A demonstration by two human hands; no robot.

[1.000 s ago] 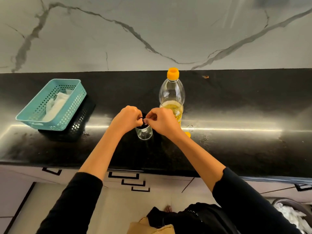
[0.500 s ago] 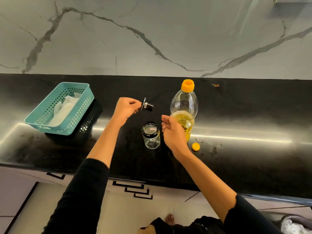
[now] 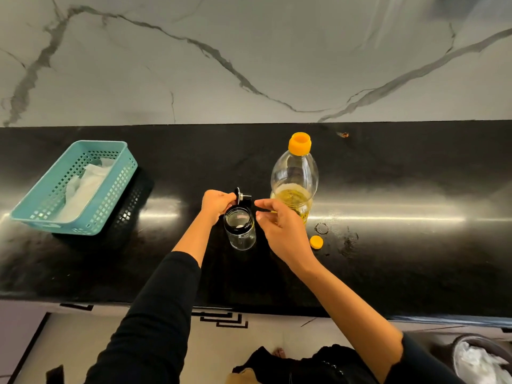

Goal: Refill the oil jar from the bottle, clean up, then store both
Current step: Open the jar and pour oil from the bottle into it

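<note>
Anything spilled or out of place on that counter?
Yes. Right of the oil bottle, the black counter shows a ring-shaped mark and smudges, possibly oil residue. A small yellow cap lies loose beside them. The jar stands upright and open, its lid held in the left hand.
</note>
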